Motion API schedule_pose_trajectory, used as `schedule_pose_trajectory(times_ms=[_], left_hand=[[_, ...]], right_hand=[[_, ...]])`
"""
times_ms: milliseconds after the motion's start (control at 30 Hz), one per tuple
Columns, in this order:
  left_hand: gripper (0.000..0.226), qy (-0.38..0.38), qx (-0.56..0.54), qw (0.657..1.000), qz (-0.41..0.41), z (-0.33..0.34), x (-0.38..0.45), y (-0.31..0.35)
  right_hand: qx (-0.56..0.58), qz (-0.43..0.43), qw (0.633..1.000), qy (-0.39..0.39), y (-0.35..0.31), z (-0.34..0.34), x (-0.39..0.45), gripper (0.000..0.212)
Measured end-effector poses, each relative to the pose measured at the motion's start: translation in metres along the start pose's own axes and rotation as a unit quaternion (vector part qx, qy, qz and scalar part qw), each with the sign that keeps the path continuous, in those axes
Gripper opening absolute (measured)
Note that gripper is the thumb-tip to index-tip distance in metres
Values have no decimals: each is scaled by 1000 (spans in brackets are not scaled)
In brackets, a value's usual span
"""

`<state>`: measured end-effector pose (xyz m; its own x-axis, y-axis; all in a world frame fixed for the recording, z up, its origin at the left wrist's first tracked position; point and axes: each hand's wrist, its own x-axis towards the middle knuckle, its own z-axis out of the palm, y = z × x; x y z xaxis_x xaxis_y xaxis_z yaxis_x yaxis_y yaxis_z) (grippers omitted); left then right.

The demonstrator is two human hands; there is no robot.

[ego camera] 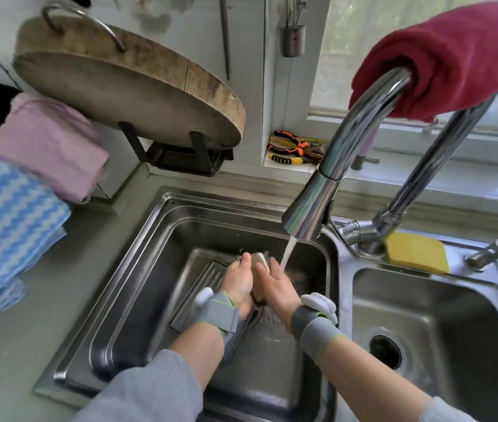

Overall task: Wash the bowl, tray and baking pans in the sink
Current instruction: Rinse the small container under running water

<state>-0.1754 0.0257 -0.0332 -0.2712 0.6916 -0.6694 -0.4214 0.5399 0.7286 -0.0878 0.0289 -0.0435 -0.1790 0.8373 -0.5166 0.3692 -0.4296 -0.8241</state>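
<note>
Over the left sink basin (138, 269), the left hand (238, 281) and right hand (275, 284) each hold a grasping grip on a small metal baking pan (260, 259) between them, under the faucet's (311, 205) water stream (289, 248). A ridged tray (199, 287) lies on the basin floor beneath the hands.

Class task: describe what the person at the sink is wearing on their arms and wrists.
Both forearms are bare, with light grey sleeves pushed up towards the elbows. Each wrist carries a grey strap with thin yellow-green edging: the left wrist band and the right wrist band, each with a white plastic device attached. No gloves.
</note>
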Motion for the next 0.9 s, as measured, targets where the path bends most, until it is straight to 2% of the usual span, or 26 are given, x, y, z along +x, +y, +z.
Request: schedule_pose_trajectory(times_ms=[67,133,200,300,400,467,500,600,700,767,833,900], left_hand=[[43,-11,-12,1000,-18,-3,0,1],[41,-33,-33,998,-35,-7,-4,2],[38,-33,-66,996,-50,-10,-8,3],[50,9,-93,993,-66,-15,-4,-1],[52,58,-97,991,-65,-6,-5,0],[52,88,-45,994,-53,2,-6,7],[53,99,-29,993,-52,4,-3,9],[49,99,-54,992,-48,7,0,12],[45,73,-120,988,-58,9,6,0],[49,96,-99,989,-56,4,16,-2],[57,132,-40,988,-63,-6,32,-4],[60,113,-50,990,-72,-12,36,-7]], right_hand=[[27,14,999,-10,0,-1,7,58],[48,82,995,22,2,-6,20,64],[54,128,989,57,7,-14,35,61],[75,142,985,70,21,-13,52,60],[140,132,976,99,33,9,64,79],[186,123,971,85,6,24,37,96],[199,116,970,77,-2,26,23,95],[221,122,965,71,-4,18,12,70],[210,177,954,120,10,5,30,81],[240,167,949,115,8,13,31,72],[261,151,950,73,-5,30,15,62],[228,142,958,96,-9,34,6,62]])
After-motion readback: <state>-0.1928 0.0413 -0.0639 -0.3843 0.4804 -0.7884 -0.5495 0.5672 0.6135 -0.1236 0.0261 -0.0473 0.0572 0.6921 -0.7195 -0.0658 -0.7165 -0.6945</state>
